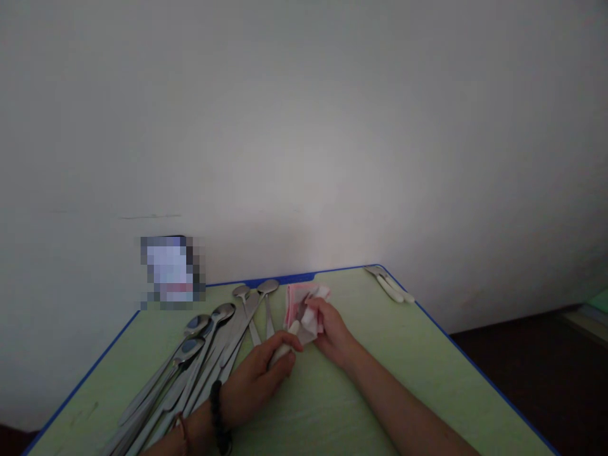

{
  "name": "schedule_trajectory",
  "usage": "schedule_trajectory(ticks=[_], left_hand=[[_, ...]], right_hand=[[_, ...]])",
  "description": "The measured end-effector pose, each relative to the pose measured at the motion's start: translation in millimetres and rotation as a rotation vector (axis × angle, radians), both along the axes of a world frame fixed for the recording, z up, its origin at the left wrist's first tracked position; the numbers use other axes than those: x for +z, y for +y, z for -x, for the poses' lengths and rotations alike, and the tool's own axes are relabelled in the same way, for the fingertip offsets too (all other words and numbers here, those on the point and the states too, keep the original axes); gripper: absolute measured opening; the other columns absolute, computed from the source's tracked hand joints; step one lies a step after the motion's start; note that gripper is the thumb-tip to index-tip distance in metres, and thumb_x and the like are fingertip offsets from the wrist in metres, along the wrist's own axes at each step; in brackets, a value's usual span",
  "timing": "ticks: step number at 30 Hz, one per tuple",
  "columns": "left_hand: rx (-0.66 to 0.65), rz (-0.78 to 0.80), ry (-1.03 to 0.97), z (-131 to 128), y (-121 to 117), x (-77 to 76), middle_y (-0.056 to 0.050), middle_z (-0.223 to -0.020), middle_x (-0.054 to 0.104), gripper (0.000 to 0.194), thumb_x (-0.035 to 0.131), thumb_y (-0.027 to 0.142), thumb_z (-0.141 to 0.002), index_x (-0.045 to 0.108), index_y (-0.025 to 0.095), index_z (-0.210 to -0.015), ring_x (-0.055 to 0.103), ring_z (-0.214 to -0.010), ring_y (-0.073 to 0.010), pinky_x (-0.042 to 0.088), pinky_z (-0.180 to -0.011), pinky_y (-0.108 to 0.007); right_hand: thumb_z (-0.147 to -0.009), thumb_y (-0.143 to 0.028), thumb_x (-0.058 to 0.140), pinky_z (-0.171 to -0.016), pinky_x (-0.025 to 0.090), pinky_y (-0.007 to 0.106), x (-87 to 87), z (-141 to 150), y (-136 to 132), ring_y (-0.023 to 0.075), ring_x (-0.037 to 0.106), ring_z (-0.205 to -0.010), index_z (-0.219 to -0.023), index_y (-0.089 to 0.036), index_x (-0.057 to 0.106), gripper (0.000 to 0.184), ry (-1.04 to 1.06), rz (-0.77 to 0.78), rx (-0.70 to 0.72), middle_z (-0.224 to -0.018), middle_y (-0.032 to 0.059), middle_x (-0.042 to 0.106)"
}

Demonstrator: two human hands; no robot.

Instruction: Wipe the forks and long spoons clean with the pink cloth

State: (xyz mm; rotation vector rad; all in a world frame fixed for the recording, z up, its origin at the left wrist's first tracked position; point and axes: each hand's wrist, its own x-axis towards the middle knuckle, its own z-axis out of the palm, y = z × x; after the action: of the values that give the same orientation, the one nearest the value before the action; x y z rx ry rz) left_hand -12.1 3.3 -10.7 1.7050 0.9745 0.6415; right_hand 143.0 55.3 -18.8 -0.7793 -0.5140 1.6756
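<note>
pale-handled utensil: I can't make out its tip in crumpled pink-white cloth | left fingers grip it, right fingers pinch cloth | shiny spoons left of cloth

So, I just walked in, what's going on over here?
A person at a green table has both hands busy. The left hand grips a white-handled utensil, and the right hand holds a pink-and-white cloth at its far end; the fingers and cloth hide part of it. Metal spoons and other cutlery lie in a loose heap to the left. At the far right corner, more white-handled cutlery lies apart from the heap.
</note>
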Motion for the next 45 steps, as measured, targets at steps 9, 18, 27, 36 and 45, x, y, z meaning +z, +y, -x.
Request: schedule_trajectory(ticks=[9,18,27,36,45], left_hand=[[0.152,0.033,-0.143,-3,-1,-4.4,0.010,-0.051,0.033,0.032,0.039,0.046,-0.088,0.047,0.018,-0.102,0.033,-0.044,-0.0093,0.025,-0.043,-0.019],[0.109,0.046,-0.083,-3,1,-6.1,0.011,-0.047,0.032,0.034,0.036,0.045,-0.089,0.044,0.017,-0.107,0.032,-0.043,-0.0100,0.024,-0.042,-0.019],[0.108,0.053,-0.095,-3,1,-7.5,0.011,-0.048,0.033,0.037,0.036,0.049,-0.088,0.043,0.018,-0.108,0.032,-0.043,-0.0098,0.024,-0.042,-0.019],[0.110,0.041,-0.057,-2,2,-10.9,0.011,-0.049,0.032,0.036,0.036,0.047,-0.089,0.043,0.019,-0.109,0.033,-0.044,-0.0102,0.026,-0.043,-0.019],[0.074,0.006,-0.002,-1,0,-5.6,0.010,-0.052,0.032,0.028,0.035,0.040,-0.090,0.045,0.018,-0.104,0.033,-0.047,-0.0105,0.026,-0.044,-0.019]], right_hand=[[-0.052,-0.012,0.049,-0.053,0.038,0.024,-3.0,0,0,0.0116,0.048,-0.050,-0.065,-0.016,0.058,0.017,-0.041,-0.035,0.009,-0.055,-0.0013,0.059],[-0.056,-0.016,0.058,-0.053,0.038,0.024,7.2,1,-7,0.0121,0.050,-0.053,-0.081,-0.016,0.061,0.024,-0.075,-0.116,0.069,-0.059,-0.0012,0.061],[-0.049,-0.006,0.051,-0.050,0.036,0.021,1.2,2,-8,0.0097,0.048,-0.049,-0.063,-0.014,0.060,0.018,-0.172,-0.097,0.085,-0.053,-0.0029,0.058],[-0.053,-0.010,0.061,-0.056,0.041,0.023,-0.5,1,-3,0.0122,0.056,-0.056,-0.073,-0.013,0.064,0.021,-0.089,-0.086,0.061,-0.063,0.0018,0.066],[-0.059,-0.022,0.065,-0.055,0.042,0.024,4.2,2,-3,0.0130,0.056,-0.054,-0.077,-0.013,0.064,0.020,-0.055,-0.053,0.052,-0.065,0.0025,0.066]])
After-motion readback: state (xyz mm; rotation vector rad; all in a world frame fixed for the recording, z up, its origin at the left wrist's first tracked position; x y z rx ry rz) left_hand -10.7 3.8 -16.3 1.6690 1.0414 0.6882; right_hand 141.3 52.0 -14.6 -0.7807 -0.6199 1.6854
